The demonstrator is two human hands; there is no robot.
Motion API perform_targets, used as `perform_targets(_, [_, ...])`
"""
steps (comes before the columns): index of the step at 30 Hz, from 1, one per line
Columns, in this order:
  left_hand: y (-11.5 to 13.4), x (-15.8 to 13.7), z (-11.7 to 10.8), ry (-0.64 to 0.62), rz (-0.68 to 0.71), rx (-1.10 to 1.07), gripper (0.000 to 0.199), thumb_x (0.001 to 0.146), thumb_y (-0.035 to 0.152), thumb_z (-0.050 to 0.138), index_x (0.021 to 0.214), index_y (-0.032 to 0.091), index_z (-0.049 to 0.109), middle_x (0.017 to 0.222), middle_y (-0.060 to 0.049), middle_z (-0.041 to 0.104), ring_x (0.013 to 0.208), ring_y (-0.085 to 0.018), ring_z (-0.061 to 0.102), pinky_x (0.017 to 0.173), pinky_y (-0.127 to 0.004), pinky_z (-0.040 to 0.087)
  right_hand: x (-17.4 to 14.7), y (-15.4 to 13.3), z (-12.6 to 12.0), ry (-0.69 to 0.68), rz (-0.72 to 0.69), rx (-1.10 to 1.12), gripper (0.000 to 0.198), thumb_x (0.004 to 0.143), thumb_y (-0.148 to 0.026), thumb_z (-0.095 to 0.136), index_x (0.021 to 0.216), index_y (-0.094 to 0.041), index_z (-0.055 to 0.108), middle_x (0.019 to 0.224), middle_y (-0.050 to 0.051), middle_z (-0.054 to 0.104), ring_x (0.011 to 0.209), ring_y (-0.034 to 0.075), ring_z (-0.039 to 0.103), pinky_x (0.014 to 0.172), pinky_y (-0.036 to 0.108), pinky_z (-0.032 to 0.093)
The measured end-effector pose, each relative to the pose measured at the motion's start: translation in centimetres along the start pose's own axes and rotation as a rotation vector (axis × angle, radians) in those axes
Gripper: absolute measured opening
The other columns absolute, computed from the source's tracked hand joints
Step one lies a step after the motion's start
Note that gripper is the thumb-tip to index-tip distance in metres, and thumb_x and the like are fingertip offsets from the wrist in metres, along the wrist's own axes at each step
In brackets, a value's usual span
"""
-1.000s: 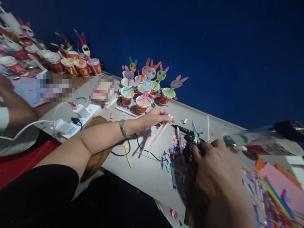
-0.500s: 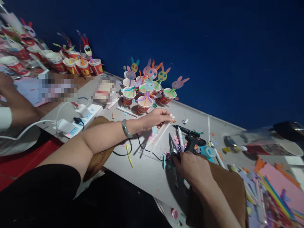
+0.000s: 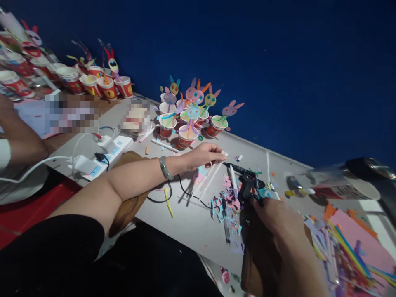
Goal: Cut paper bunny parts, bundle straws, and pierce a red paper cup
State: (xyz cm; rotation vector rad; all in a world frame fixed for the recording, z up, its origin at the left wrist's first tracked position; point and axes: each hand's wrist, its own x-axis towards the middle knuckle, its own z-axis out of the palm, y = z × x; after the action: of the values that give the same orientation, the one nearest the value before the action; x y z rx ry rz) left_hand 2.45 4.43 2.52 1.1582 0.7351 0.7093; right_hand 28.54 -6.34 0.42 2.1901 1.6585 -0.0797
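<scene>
My left hand (image 3: 208, 157), with a bangle on its wrist, pinches thin whitish strips (image 3: 213, 175) at their upper ends; they slant down toward the table. A black glue gun (image 3: 246, 185) lies to its right with its nozzle pointing at that hand. My right hand (image 3: 275, 212) is beside the glue gun's handle, fingers curled; what they close on is hidden. A dark pen (image 3: 226, 220) lies among blue and pink paper scraps (image 3: 217, 208). Behind my left hand stand paper cups (image 3: 188, 136) with paper rabbit figures in them.
A white power strip (image 3: 113, 154) with plugs and cables lies at left, near another person's arm (image 3: 23, 132). More red cups (image 3: 123, 86) stand farther back. On the right are a toppled cup (image 3: 355, 189), coloured paper (image 3: 349, 227) and sticks. A blue wall (image 3: 278, 82) borders the table.
My right hand has moved right, away from the scraps, taking the dark scissors-like tool it held out of sight and uncovering the pen. My left hand stays nearly in place with the strips.
</scene>
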Motion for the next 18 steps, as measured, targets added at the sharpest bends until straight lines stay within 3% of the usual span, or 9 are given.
perform_targets(3, [0.2,-0.1,0.1,-0.004,0.002,0.003,0.019,0.084,0.016,0.066,0.07,0.016,0.053,0.06,0.006,0.05,0.053,-0.004,0.043,0.051,-0.021,0.031,-0.4,0.0,-1.2,-0.09,0.036,-0.092,0.053,0.097,-0.054,0.041,0.092,-0.014,0.076,0.091,0.022,0.075,0.089,0.038,0.073,0.073,0.045,0.053])
perform_targets(7, [0.0,-0.1,0.3,0.009,0.006,0.005,0.018,0.084,0.014,0.066,0.072,0.016,0.052,0.062,0.006,0.051,0.055,-0.004,0.046,0.051,-0.02,0.035,-1.9,-1.2,-3.9,0.009,0.011,-0.063,0.051,0.097,-0.057,0.042,0.092,-0.017,0.074,0.08,0.018,0.073,0.082,0.035,0.072,0.069,0.042,0.049])
perform_targets(9, [-0.2,-0.1,0.4,0.013,0.028,0.002,0.018,0.083,0.014,0.066,0.073,0.016,0.052,0.064,0.007,0.051,0.056,-0.004,0.047,0.054,-0.02,0.038,-2.3,-2.5,-5.0,0.077,-0.072,0.085,0.045,0.096,-0.057,0.046,0.091,-0.02,0.073,0.076,0.013,0.072,0.075,0.032,0.071,0.066,0.039,0.047])
perform_targets(11, [-0.5,0.0,0.5,0.021,0.07,0.001,0.018,0.083,0.016,0.067,0.074,0.016,0.052,0.065,0.007,0.05,0.058,-0.004,0.048,0.055,-0.02,0.04,-2.2,-4.1,-5.4,0.161,-0.262,0.359,0.043,0.093,-0.059,0.05,0.093,-0.021,0.072,0.076,0.008,0.073,0.07,0.024,0.068,0.065,0.033,0.046])
perform_targets(14, [-0.8,0.0,0.6,0.038,0.137,0.009,0.02,0.081,0.021,0.07,0.075,0.016,0.052,0.066,0.008,0.05,0.057,-0.004,0.048,0.056,-0.02,0.04,-1.3,-6.6,-5.4,0.163,-0.451,0.69,0.048,0.088,-0.065,0.055,0.091,-0.019,0.07,0.073,0.005,0.071,0.06,0.017,0.061,0.06,0.028,0.043])
perform_targets(18, [-0.6,-0.2,0.6,0.074,0.154,0.029,0.022,0.081,0.026,0.071,0.077,0.017,0.052,0.064,0.008,0.05,0.055,-0.005,0.048,0.056,-0.023,0.039,0.1,-8.8,-4.8,0.086,-0.569,0.996,0.049,0.083,-0.067,0.062,0.078,-0.018,0.064,0.061,0.001,0.062,0.051,0.012,0.05,0.051,0.025,0.038])
